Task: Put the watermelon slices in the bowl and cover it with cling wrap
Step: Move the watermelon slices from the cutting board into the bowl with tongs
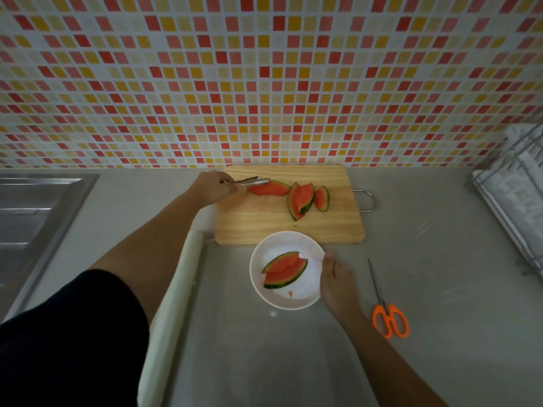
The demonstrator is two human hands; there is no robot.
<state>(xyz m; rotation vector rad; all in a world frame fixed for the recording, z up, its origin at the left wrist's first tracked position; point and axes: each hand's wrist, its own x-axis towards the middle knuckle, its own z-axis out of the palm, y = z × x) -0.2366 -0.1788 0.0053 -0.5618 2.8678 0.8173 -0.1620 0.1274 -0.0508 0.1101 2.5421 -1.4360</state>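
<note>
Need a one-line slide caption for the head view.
Left hand with tongs reaches a watermelon slice on the cutting board; right hand steadies the bowl.

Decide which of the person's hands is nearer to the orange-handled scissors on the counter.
Right. The right hand rests at the white bowl's rim, just left of the scissors. The left hand is far off at the cutting board, holding tongs.

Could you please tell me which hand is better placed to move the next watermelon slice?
Left. The left hand already holds metal tongs at a red slice on the wooden board; the right hand steadies the white bowl.
</note>
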